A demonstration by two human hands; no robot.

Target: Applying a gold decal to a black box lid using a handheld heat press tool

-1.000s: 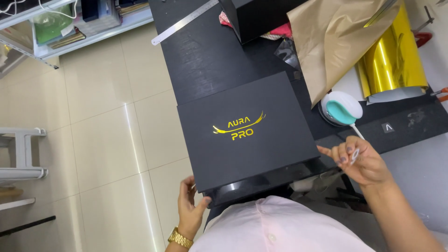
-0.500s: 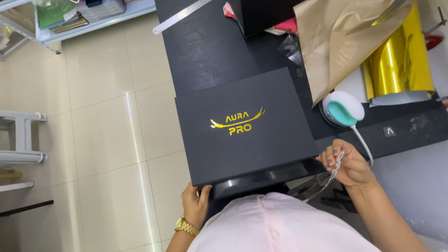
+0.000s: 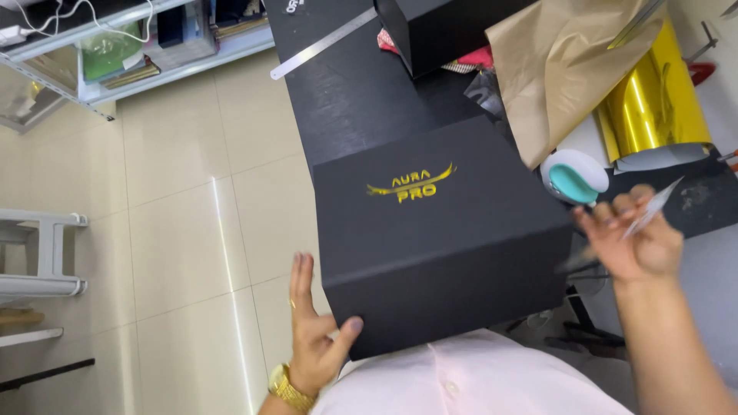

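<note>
While my left hand (image 3: pixel 311 338) grips the black box's (image 3: pixel 438 230) near corner, my right hand (image 3: pixel 634 238) pinches a thin clear strip (image 3: pixel 653 206), steadying for careful placement next.

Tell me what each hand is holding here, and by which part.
Left hand grips the black box at its near left bottom corner. Right hand pinches a thin clear strip by its lower end.

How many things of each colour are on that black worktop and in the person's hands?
Black boxes: 2, one big, one behind
Gold foil roll: 1
Brown paper sheet: 1
Metal ruler: 1
White-and-teal device: 1
Clear thin tool: 1
Total: 7
</note>
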